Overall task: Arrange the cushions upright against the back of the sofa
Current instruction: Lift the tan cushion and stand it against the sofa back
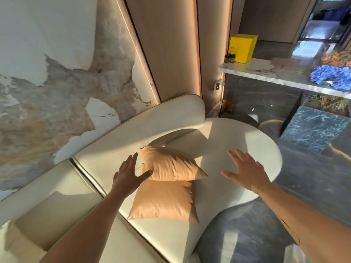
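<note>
Two peach-orange cushions sit on the seat of a curved cream sofa (218, 141), at the end where the rounded backrest (152, 122) tapers off. The farther cushion (171, 164) is propped at a tilt against the base of the backrest, one corner pointing right over the seat. The nearer cushion (165, 202) lies flat on the seat, its far edge tucked under the farther one. Neither stands fully upright.

The person's left hand (127, 173) is extended with fingers straight and spread, thumb reaching toward the left edge of the farther cushion; whether the thumb makes contact cannot be determined. It grips nothing. The right hand (245, 169) is held out over the bare seat to the right of the cushions, fingers splayed, palm down, well apart from both cushions and holding nothing.

Sunlight falls in patches across the seat and cushions.

Behind the sofa is a marbled stone wall (57, 82) and vertical wood panels (171, 50). To the right, a marble-topped counter (256, 70) carries a yellow box (242, 47) and blue flowers (332, 74). A dark veined stone block (313, 128) stands on the grey floor (247, 234) beneath.
</note>
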`<act>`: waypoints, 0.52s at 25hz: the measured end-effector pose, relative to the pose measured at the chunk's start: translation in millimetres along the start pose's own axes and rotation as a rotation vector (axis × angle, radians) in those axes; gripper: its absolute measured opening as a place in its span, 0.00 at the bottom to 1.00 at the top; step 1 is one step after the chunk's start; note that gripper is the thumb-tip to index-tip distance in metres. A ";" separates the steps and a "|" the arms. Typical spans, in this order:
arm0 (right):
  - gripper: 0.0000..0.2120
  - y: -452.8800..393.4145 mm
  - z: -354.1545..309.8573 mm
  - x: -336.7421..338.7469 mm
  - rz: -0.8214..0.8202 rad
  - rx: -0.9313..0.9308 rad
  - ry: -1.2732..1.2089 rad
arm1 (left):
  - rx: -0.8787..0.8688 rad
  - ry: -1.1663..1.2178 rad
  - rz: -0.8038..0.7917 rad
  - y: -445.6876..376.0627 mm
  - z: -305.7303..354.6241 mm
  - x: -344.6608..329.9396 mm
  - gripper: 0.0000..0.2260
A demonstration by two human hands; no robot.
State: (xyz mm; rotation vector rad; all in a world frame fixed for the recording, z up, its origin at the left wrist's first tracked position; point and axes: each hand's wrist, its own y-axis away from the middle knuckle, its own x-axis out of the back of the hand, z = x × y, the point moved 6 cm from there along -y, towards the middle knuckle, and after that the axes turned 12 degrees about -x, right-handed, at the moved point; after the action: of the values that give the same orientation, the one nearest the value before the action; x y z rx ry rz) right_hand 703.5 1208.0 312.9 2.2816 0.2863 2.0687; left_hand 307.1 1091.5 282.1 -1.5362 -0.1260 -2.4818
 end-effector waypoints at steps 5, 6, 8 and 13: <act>0.42 -90.4 -26.9 6.2 -0.037 0.104 0.071 | 0.104 0.029 -0.009 -63.6 -17.4 -17.4 0.46; 0.42 -108.8 -33.5 6.3 -0.045 0.119 0.076 | 0.126 0.027 -0.014 -74.4 -23.5 -20.3 0.46; 0.42 -142.4 -46.1 9.2 -0.057 0.142 0.084 | 0.171 0.030 -0.013 -94.7 -33.5 -22.3 0.46; 0.42 -222.0 -89.1 11.7 -0.109 0.250 0.128 | 0.282 0.066 0.025 -118.4 -51.1 -28.7 0.46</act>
State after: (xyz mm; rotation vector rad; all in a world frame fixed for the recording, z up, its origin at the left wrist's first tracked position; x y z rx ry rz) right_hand 593.2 1420.1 298.3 2.2029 0.6971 2.2375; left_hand 247.6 1201.1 238.6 -1.3307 -0.4232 -2.3705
